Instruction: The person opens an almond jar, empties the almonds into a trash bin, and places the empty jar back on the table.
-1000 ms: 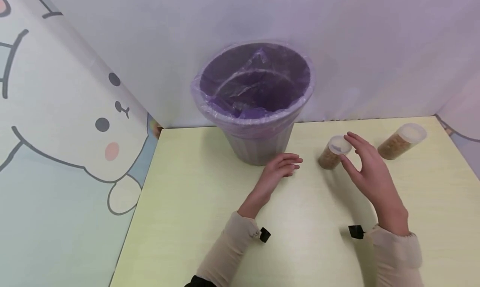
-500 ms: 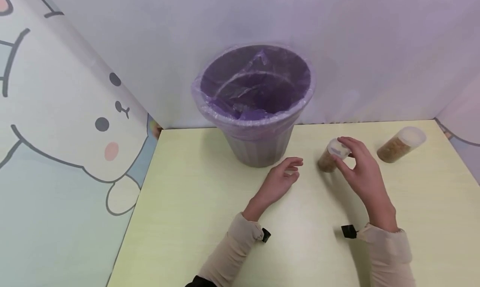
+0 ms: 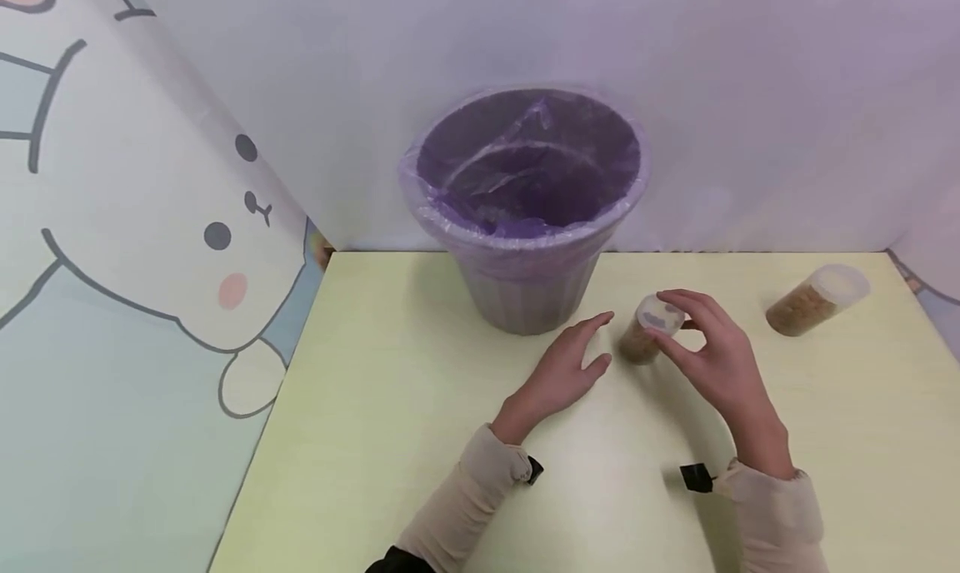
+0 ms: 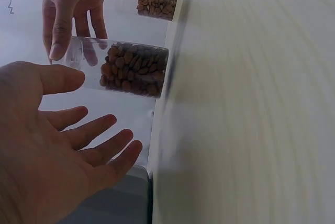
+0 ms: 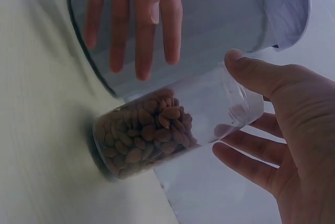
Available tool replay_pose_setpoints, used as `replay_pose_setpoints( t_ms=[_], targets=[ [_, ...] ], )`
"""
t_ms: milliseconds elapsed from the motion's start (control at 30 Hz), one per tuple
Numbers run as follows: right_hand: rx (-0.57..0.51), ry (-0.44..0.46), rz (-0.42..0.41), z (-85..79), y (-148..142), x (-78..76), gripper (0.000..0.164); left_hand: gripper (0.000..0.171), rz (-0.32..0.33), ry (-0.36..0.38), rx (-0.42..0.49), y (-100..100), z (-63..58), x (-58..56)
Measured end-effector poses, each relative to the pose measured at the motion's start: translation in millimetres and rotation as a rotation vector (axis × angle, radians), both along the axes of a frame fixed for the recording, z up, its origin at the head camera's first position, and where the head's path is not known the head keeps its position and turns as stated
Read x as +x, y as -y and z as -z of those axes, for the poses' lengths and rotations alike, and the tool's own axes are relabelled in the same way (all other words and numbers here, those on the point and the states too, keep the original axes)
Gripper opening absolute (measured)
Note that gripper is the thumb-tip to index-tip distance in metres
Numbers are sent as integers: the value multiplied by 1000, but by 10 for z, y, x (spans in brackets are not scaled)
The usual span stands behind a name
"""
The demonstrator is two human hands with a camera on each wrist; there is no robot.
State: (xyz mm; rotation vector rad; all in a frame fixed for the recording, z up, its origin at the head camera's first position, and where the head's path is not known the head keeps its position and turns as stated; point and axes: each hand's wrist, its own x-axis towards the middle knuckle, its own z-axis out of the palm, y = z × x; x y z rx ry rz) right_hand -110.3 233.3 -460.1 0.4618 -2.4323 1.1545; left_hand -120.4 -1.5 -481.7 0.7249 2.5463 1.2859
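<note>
My right hand [image 3: 711, 355] grips a clear jar of almonds [image 5: 149, 135] by its upper end, thumb on one side and fingers on the other. The jar's lidded top [image 3: 660, 313] faces up, and its base is at or just above the tabletop; I cannot tell which. My left hand [image 3: 564, 368] is just left of the jar, fingers extended and thumb spread, holding nothing. In the left wrist view its thumb is close to the jar's upper end, but contact is unclear. A second jar with almonds [image 3: 813, 300] stands on the table at the right.
A grey bin [image 3: 525, 294] lined with a purple plastic bag [image 3: 525, 252] stands at the back of the pale yellow table [image 3: 360, 406], behind my left hand. A white wall [image 3: 750, 123] rises behind the table, and a cartoon-printed panel [image 3: 135, 223] is on the left.
My right hand has closed around the jar's top and shifted it left, toward my left hand. The left hand's fingers have straightened and its thumb has spread. The head view has turned slightly.
</note>
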Motion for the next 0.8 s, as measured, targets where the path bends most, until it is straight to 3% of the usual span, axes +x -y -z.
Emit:
replay_pose_setpoints(
  t_ms=[133, 267, 467, 700, 800],
  targets=[
    [-34, 23, -39, -62, 64, 32, 66, 68, 40, -38, -31, -47, 17, 3],
    [-81, 50, -80, -121, 154, 60, 68, 74, 73, -85, 10, -66, 49, 1],
    [-121, 66, -115, -171, 262, 86, 70, 75, 33, -80, 126, -77, 43, 11],
    [20, 16, -109, -196, 278, 118, 60, 71, -34, -53, 90, -62, -28, 51],
    [93, 7, -77, -182, 275, 144, 54, 69, -35, -89, 54, -44, -26, 70]
  ],
)
